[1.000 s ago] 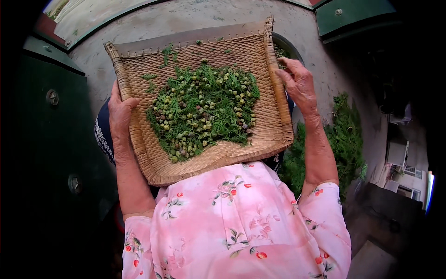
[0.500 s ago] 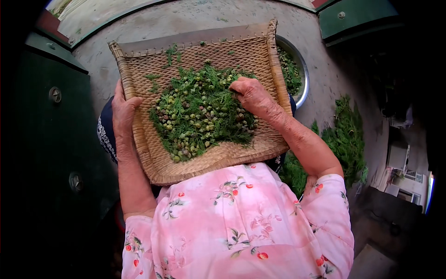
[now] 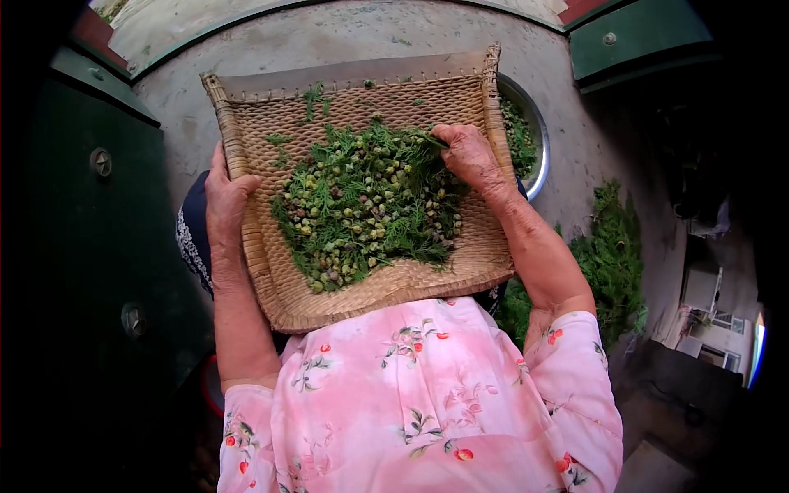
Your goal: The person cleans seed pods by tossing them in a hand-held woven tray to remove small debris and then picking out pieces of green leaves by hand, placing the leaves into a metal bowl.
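Observation:
A shallow woven winnowing basket (image 3: 261, 119) rests on my lap, its flat strip edge facing away from me. My left hand (image 3: 226, 201) is closed round its left rim, thumb on the inner side. Heaped in the middle are small green-brown seed cones (image 3: 362, 218) mixed with feathery evergreen sprigs. At the far right of this heap, my right hand (image 3: 470, 156) pinches a green sprig (image 3: 432, 148) between thumb and fingers. The fingertips are partly hidden by the hand and greenery. A few loose sprigs (image 3: 313, 99) lie apart on the far left of the weave.
Behind the basket's right rim, a round metal basin (image 3: 543, 144) holds more cones and greenery on the concrete floor (image 3: 329, 41). Cut evergreen branches (image 3: 612, 255) are piled to my right. Dark green metal panels (image 3: 99, 205) stand at left, another (image 3: 641, 41) at far right.
My right hand has moved right, toward the basket's right rim, with greenery in its fingers. The left hand keeps its hold on the left rim.

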`<state>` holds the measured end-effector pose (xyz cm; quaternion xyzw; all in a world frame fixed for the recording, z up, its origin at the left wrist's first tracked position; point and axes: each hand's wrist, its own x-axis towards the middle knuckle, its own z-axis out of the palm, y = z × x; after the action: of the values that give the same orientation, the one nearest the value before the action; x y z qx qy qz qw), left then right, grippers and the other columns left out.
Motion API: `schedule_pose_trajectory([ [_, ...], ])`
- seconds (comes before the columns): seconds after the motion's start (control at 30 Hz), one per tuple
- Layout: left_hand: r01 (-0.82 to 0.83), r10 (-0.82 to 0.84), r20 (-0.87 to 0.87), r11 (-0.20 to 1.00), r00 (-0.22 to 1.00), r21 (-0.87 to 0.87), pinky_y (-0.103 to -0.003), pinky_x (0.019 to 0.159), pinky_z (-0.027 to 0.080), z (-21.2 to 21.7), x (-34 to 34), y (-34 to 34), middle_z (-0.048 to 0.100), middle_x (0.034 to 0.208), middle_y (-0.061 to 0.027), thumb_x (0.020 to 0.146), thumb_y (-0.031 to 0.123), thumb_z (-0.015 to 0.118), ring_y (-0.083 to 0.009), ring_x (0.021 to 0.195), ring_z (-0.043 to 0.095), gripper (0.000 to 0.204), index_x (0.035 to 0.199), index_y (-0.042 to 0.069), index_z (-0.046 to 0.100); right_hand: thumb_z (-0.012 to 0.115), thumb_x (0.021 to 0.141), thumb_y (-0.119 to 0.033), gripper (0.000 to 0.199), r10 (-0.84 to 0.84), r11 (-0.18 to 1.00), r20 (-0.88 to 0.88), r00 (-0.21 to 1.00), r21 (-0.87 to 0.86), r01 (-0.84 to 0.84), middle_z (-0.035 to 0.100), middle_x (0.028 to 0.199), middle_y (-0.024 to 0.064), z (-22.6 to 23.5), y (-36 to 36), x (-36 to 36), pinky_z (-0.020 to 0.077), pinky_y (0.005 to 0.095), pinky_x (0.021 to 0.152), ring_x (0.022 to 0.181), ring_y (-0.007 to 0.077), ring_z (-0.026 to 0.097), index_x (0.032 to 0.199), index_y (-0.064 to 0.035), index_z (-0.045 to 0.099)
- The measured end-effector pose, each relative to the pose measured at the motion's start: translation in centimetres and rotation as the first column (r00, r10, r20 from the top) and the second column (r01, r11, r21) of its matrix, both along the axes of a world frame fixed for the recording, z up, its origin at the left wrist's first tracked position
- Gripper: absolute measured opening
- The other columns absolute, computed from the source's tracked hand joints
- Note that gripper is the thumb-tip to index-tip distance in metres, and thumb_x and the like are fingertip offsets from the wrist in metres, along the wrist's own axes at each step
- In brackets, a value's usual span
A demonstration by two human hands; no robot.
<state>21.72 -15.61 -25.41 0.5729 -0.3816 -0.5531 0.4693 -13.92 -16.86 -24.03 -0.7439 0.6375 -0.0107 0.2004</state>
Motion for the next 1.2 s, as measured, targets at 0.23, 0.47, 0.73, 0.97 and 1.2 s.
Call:
schedule_pose_trajectory([
  [0.23, 0.018, -0.02, 0.062, 0.999, 0.998, 0.034, -0.027, 0.077, 0.049, 0.1, 0.2, 0.0, 0.056, 0.117, -0.0137, 0.066, -0.006, 0.053, -0.0193, 0.092, 0.059, 0.078, 0.141, -0.003, 0.031, 0.067, 0.077, -0.017, 0.043, 0.105, 0.99, -0.146, 0.984, 0.106, -0.09, 0.053, 0.109, 0.0184, -0.6, -0.1, -1.1, 0.0453, 0.0443, 0.086, 0.103, 0.037, 0.054, 0.116, -0.0074, 0.051],
  [0.47, -0.016, 0.016, -0.003, 1.0, 1.0, -0.026, -0.025, 0.071, 0.048, 0.2, -0.1, 0.1, 0.059, 0.106, -0.011, 0.066, -0.009, 0.052, -0.0158, 0.083, 0.058, 0.074, 0.137, -0.004, 0.033, 0.073, 0.074, -0.026, 0.071, 0.26, 0.955, -0.19, 0.947, 0.195, -0.224, 0.047, 0.111, 0.018, 0.5, 2.4, 3.8, 0.0438, 0.0423, 0.087, 0.104, 0.0348, 0.048, 0.137, -0.02, 0.041],
  [0.73, 0.011, -0.013, -0.041, 0.999, 0.999, -0.037, -0.024, 0.07, 0.048, 0.2, 0.2, 0.0, 0.059, 0.103, -0.009, 0.065, -0.01, 0.051, -0.0143, 0.081, 0.058, 0.071, 0.134, -0.002, 0.037, 0.061, 0.07, 0.003, 0.026, -0.018, 0.998, 0.545, 0.838, 0.065, -0.021, 0.06, 0.086, 0.0098, -1.1, 0.4, 3.8, 0.048, 0.0331, 0.077, 0.085, 0.0271, 0.06, 0.095, -0.002, 0.065],
  [0.97, -0.016, 0.015, -0.02, 0.999, 1.0, -0.039, -0.024, 0.073, 0.047, 0.6, -0.2, 0.0, 0.06, 0.098, -0.006, 0.063, -0.009, 0.052, -0.0141, 0.08, 0.057, 0.065, 0.127, 0.0, 0.044, 0.061, 0.074, -0.001, 0.033, 0.234, 0.967, 0.271, 0.934, -0.168, -0.194, 0.058, 0.111, 0.0107, -3.4, -1.9, 7.0, 0.0472, 0.0369, 0.085, 0.101, 0.0305, 0.058, 0.107, -0.0041, 0.061],
  [1.2, -0.022, 0.024, 0.041, 0.999, 0.999, -0.049, -0.024, 0.07, 0.046, 0.4, 0.3, 0.1, 0.058, 0.093, -0.004, 0.062, -0.006, 0.054, -0.0131, 0.077, 0.054, 0.064, 0.125, 0.0, 0.045, 0.073, 0.069, -0.008, 0.038, 0.394, 0.912, 0.058, 0.917, 0.097, -0.398, 0.061, 0.108, 0.0076, -3.0, -2.5, 11.6, 0.0493, 0.0396, 0.081, 0.1, 0.0302, 0.059, 0.106, -0.0101, 0.063],
])
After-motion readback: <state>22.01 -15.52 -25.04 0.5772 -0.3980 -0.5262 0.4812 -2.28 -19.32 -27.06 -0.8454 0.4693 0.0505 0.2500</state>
